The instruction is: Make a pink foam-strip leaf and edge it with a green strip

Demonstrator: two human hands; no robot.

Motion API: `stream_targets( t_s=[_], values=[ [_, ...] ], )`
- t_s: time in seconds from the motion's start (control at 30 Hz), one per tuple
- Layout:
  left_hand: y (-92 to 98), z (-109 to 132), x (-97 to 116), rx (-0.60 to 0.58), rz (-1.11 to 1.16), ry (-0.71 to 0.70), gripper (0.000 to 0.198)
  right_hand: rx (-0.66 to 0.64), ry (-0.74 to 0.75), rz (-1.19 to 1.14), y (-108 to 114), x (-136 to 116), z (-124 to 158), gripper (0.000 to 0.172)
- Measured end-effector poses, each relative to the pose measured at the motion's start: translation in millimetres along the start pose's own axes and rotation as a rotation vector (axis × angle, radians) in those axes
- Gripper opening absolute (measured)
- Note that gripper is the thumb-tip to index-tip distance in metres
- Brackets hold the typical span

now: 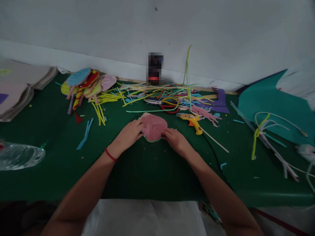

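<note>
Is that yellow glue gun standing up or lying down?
Lying down: the glue gun rests flat on its side on the green table.

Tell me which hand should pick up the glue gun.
Probably right. The glue gun lies just past the right hand, on its side of the pink stack; the left hand sits across that stack, farther off.

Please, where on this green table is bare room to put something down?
Bare green cloth lies between the forearms, below the stack of pink foam shapes. Another free patch lies between the blue foam strips and the clear plastic object. Crowded: the heap of coloured foam strips by the wall.
</note>
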State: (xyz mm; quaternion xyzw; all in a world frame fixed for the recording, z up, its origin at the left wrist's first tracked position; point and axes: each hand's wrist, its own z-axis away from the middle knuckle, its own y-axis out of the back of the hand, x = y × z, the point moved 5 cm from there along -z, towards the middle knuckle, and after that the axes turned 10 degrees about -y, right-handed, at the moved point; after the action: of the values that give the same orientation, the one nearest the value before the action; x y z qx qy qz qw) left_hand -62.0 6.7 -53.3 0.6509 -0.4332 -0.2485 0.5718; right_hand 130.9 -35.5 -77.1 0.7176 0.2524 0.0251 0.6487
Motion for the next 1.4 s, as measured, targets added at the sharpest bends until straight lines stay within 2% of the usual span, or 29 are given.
stream_targets(
  t_s=[0.13, 0.23, 0.37, 0.47, 0.87, 1.13, 1.4],
  values=[
    [8.0, 6.2, -8.4, -0.057, -0.071, 0.074, 0.024, 0.036, -0.006, -0.068, 2.2, -0.1, 1.8, 0.014],
    [8.2, 7.7, -12.8, -0.077, -0.07, 0.044, 0.025, 0.041, -0.006, -0.097, 3.3, 1.4, 1.6, 0.014],
    [1.7, 5.7, -12.4, -0.07, -0.016, -0.067, 0.025, 0.064, 0.006, -0.149, 4.8, 2.9, 1.2, 0.015],
    [-0.5, 3.5, -12.1, -0.059, 0.025, -0.097, 0.022, 0.087, 0.004, -0.186, 5.6, 4.1, 1.1, 0.017],
    [-1.7, -0.7, -15.2, -0.049, 0.088, -0.083, 0.016, 0.113, 0.025, -0.242, 5.0, 6.1, -0.2, 0.014],
    [2.8, 0.0, -17.6, -0.057, 0.154, -0.108, 0.021, 0.115, 0.023, -0.256, 3.2, 8.5, -0.1, 0.013],
    [-1.3, -1.7, -22.3, -0.007, 0.175, -0.106, 0.015, 0.114, 0.012, -0.269, 3.9, 8.6, -0.3, 0.015]
  ],
)
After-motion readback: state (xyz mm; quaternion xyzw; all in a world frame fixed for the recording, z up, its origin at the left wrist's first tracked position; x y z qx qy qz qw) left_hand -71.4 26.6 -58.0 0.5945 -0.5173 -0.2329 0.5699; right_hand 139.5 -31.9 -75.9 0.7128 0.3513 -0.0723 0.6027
